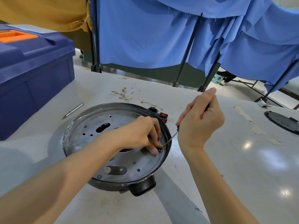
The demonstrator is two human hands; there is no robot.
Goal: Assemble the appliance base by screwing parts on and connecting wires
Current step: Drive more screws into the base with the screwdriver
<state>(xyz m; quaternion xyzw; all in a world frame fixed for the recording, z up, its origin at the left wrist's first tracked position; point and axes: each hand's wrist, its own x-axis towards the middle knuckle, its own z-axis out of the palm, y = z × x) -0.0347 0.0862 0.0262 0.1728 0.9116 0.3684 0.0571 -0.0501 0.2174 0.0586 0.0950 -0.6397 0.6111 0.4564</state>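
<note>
Toward the near middle of the desk (pixel 226 175), just inside the right rim of the appliance base (pixel 105 185), the left hand (pixel 139 131) curls down onto the metal plate (pixel 90 126). Its fingertips (pixel 154 151) pinch a small dark screw (pixel 160 150) and steady it on the plate. The right hand (pixel 200 120) is wrapped round the handle of a screwdriver (pixel 169 139), whose thin shaft slants down over the rim to meet the screw head.

The shaft leans well off upright, so I would raise the handle until it lines up with the screw. Then press lightly and turn slowly until the thread bites, and only after that let the pinching fingers go. Otherwise the tip may slip and send the screw skating across the plate.

A red switch (pixel 163 115) sits at the base's far rim. Loose wires (pixel 124 95) lie beyond it toward the desk's far edge. A pen (pixel 73 110) lies just beside the base, a blue toolbox (pixel 32 75) stands at the left edge, and a black cover (pixel 283 122) lies at the right edge.
</note>
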